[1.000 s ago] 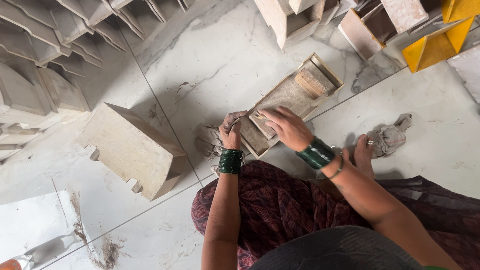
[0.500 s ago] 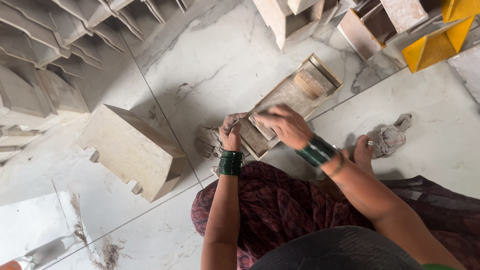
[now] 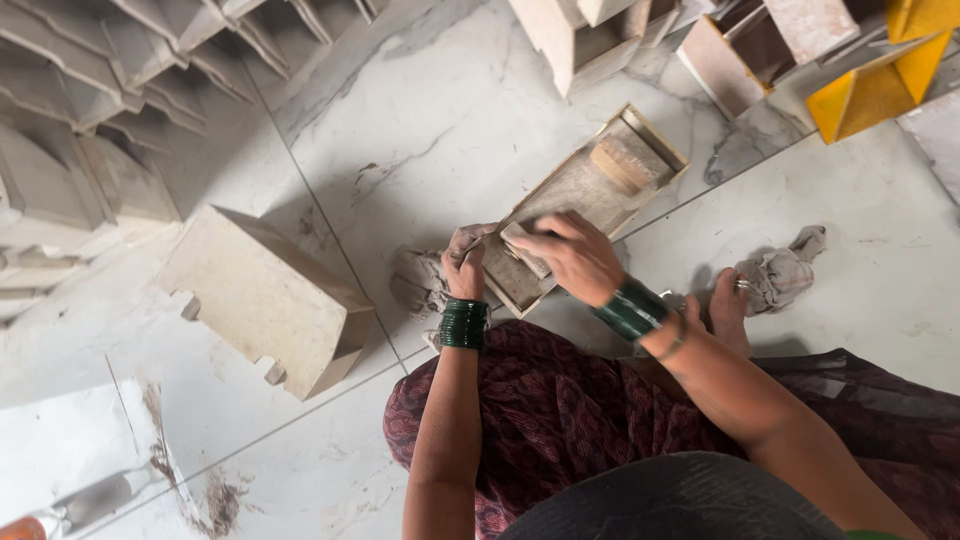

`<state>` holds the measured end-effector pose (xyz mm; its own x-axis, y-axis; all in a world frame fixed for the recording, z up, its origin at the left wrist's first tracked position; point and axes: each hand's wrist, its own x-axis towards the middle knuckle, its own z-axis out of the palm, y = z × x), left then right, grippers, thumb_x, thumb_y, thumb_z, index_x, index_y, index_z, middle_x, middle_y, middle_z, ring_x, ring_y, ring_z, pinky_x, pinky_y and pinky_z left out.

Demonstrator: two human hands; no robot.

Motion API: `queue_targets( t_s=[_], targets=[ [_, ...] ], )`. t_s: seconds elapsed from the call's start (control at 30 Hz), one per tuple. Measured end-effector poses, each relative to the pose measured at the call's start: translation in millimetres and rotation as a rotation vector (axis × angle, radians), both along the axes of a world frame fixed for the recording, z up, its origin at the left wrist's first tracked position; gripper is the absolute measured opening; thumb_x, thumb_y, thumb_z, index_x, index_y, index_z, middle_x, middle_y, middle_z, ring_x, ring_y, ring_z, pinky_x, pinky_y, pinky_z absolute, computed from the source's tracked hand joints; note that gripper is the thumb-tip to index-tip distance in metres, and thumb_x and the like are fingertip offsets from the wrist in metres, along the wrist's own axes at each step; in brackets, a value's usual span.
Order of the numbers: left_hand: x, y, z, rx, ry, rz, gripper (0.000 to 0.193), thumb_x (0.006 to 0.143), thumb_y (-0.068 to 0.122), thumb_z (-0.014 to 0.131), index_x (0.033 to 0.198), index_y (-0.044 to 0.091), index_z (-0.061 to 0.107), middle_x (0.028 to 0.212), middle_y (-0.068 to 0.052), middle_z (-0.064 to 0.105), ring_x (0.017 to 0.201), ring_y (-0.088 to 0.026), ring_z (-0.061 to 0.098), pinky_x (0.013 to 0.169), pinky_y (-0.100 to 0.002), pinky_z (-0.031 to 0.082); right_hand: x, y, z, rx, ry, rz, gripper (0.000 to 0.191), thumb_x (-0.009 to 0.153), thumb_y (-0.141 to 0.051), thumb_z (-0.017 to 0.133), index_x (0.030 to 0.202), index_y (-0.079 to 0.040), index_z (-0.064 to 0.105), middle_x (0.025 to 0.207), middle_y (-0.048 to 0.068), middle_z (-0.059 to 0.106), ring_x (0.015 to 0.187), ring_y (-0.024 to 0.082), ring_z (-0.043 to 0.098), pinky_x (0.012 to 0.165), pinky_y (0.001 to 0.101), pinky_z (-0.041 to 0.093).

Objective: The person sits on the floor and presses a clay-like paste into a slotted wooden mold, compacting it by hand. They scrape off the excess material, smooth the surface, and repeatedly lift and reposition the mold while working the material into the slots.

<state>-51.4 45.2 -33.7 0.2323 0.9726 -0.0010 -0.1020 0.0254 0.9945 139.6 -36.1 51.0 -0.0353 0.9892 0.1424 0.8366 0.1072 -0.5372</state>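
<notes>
Pale, dusty wood is lying under both hands: a shallow open wooden box (image 3: 585,195) resting on the marble floor (image 3: 440,130), running away from the person at a slant. The left hand (image 3: 466,262) is curling over the near left corner of the box, fingers closed on its rim, apparently steadying it so it is not sliding on the smooth floor. The right hand (image 3: 572,255) is pressing down inside the near end of the box, fingers bent over a small flat block or pad (image 3: 524,246); whether that is sandpaper or a wooden piece cannot be told. Both wrists are wearing stacks of green bangles (image 3: 464,323).

Just left of the left hand, a crumpled grey rag (image 3: 420,280) is lying on the floor, touching or nearly touching the box. At the far end of the box, beyond the right hand, a round brush-like thing (image 3: 618,165) is sitting inside it. To the right of the right hand the person's bare foot (image 3: 728,310) is showing, with another bunched rag (image 3: 785,272) just beside it. Well to the left of the left hand a bigger pale wooden piece with small feet (image 3: 262,298) is lying on its side. Farther off beyond the hands, more pale wooden pieces (image 3: 575,40) are standing about, and a yellow painted one (image 3: 872,95) is sitting up to the right. The person is sitting on the floor with a dark red patterned garment (image 3: 560,420) spread over the knees, close behind the box
</notes>
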Motion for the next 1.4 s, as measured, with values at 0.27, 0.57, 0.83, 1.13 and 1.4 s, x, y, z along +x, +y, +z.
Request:
queue_targets(
  t_s=[0.27,0.57,0.83,1.13,1.4],
  targets=[
    [2,7,0,0.011,0.028,0.013,0.038,0.08,-0.004,0.049,0.104,0.002,0.079,0.108,-0.008,0.074,0.103,-0.017,0.067,0.095,-0.027,0.049,2,7,-10,0.053,-0.066,0.005,0.04,0.1,-0.006,0.058,0.128,-0.032,0.072,0.11,-0.002,0.066,0.068,0.012,0.056,0.055,0.0239,0.051],
    [2,-2,-2,-0.04,0.045,0.006,0.038,0.082,-0.003,0.051,0.104,0.002,0.08,0.107,-0.007,0.072,0.094,-0.016,0.061,0.086,-0.026,0.047,7,-18,-12,0.069,-0.031,0.003,0.046,0.097,-0.003,0.059,0.129,-0.033,0.072,0.11,0.0,0.068,0.067,0.011,0.057,0.052,0.0216,0.05],
    [0,8,1,0.009,0.028,0.003,0.041,0.078,-0.003,0.049,0.105,0.003,0.079,0.107,-0.006,0.073,0.1,-0.014,0.064,0.092,-0.025,0.048,0,20,-15,0.271,-0.124,-0.008,0.038,0.098,-0.008,0.063,0.126,-0.032,0.074,0.102,-0.005,0.065,0.085,0.013,0.063,0.073,0.0275,0.056],
    [2,-1,-4,-0.061,0.047,-0.001,0.04,0.081,-0.002,0.05,0.106,0.002,0.081,0.106,-0.007,0.073,0.095,-0.017,0.061,0.088,-0.027,0.046,12,-20,7,0.217,-0.007,-0.051,0.033,0.096,-0.013,0.068,0.125,-0.028,0.074,0.095,-0.003,0.065,0.084,0.014,0.062,0.069,0.0269,0.055],
    [-4,10,-2,-0.063,0.014,-0.002,0.041,0.078,0.0,0.048,0.105,0.003,0.079,0.108,-0.006,0.074,0.103,-0.016,0.064,0.096,-0.027,0.046,0,33,-29,0.15,0.036,0.004,0.039,0.1,-0.001,0.058,0.127,-0.025,0.072,0.104,0.003,0.068,0.075,0.012,0.061,0.058,0.0222,0.054]
  ],
)
